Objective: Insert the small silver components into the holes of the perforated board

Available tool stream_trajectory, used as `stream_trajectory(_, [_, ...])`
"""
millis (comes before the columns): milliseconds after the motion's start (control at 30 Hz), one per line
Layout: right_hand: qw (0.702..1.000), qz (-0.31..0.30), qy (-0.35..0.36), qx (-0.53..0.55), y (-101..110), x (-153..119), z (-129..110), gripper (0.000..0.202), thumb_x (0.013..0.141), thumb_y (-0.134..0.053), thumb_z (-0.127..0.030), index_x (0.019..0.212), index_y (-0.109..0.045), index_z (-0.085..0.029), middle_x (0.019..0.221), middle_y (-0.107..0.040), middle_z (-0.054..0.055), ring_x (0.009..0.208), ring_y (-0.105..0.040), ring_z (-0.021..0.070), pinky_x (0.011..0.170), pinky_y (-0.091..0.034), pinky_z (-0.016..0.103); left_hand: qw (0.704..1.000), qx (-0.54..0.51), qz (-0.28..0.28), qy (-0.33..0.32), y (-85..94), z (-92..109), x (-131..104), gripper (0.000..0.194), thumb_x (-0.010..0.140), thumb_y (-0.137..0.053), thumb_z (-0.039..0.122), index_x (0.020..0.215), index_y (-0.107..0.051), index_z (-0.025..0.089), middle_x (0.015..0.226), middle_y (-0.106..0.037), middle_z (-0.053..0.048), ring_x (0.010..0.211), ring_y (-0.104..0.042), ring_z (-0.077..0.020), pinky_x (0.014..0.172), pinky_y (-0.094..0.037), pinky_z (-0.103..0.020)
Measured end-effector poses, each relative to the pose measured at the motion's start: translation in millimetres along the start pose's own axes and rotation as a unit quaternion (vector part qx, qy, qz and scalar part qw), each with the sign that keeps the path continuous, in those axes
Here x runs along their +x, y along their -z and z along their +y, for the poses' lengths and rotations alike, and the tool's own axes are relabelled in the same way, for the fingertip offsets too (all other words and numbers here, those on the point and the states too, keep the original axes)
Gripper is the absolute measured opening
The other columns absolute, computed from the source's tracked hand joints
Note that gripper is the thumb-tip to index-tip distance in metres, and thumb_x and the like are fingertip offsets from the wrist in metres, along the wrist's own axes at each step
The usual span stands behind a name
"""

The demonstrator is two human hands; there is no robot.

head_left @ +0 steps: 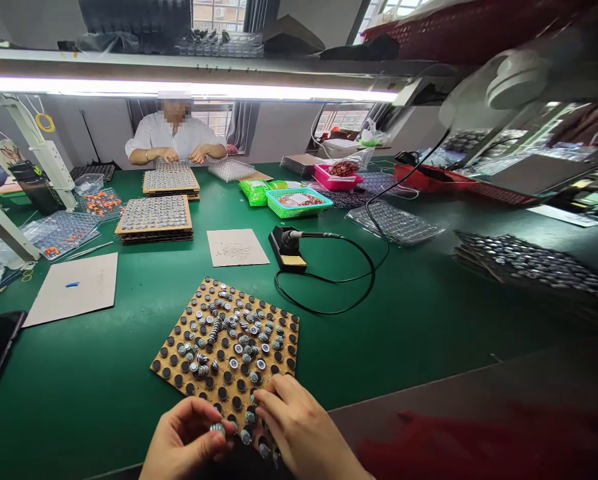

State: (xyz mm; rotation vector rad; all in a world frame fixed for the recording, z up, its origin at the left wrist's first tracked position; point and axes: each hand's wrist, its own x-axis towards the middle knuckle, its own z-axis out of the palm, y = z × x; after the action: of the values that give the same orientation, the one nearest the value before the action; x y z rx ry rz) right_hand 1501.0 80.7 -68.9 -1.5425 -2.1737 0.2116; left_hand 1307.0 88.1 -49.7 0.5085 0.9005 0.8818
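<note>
Bottom centre of the frame, the left hand pinches a small metal knob between thumb and fingers. The right hand curls over the lower right of a board strewn with similar pieces; whether it grips one, I can't tell. The board lies on the green table.

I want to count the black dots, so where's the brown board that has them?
In the head view, the brown board lies low, left of centre, on the green table, its near end by the left hand and right hand.
</note>
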Motion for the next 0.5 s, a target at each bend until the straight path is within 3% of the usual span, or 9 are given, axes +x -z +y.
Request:
stream_trajectory(100, [0.998, -0.033, -0.022, 0.056, 6.8, 3.0, 3.9, 0.029, 0.087, -0.043, 0.000, 0.093, -0.065, -0.017, 0.085, -0.057, 0.007, 0.076, -0.056, 0.0204, 0.068, -0.051, 0.035, 1.000, -0.001, 0.004, 0.000, 1.0, 1.1, -0.2, 0.034, 0.053, -0.090, 0.029, 0.073, -0.066, 0.014, 0.073, -0.074, -0.006, 0.057, -0.059, -0.0086, 0.058, -0.044, -0.019])
stream_trajectory(200, [0.997, -0.039, -0.022, 0.064, 3.8, 4.8, 6.8, 0.027, 0.087, -0.047, -0.002, 0.089, -0.067, -0.019, 0.083, -0.057, 0.006, 0.074, -0.056, 0.0209, 0.067, -0.052, 0.036, 1.000, -0.002, 0.011, -0.006, 1.5, 0.9, 0.4, 0.034, 0.053, -0.090, 0.030, 0.072, -0.067, 0.014, 0.071, -0.073, -0.006, 0.057, -0.060, -0.0097, 0.057, -0.044, -0.018])
stream_trajectory(367, [0.997, -0.008, -0.012, 0.073, -1.3, 4.2, 8.3, 0.022, 0.086, -0.049, -0.002, 0.085, -0.065, -0.016, 0.081, -0.056, 0.007, 0.073, -0.057, 0.0214, 0.066, -0.053, 0.038, 1.000, -0.030, 0.007, 0.003, 3.5, -3.3, 1.7, 0.032, 0.052, -0.090, 0.030, 0.070, -0.069, 0.014, 0.065, -0.071, -0.004, 0.053, -0.056, -0.0071, 0.054, -0.041, -0.016])
stream_trajectory(500, [0.979, 0.030, 0.043, 0.199, 7.2, 3.7, -6.1, 0.018, 0.088, -0.054, -0.007, 0.098, -0.064, -0.018, 0.087, -0.056, 0.006, 0.076, -0.058, 0.0179, 0.066, -0.054, 0.029, 0.999, -0.040, 0.001, -0.002, 5.9, -8.8, 3.5, 0.033, 0.052, -0.090, 0.031, 0.071, -0.070, 0.014, 0.061, -0.068, -0.002, 0.053, -0.055, -0.0066, 0.054, -0.040, -0.015])
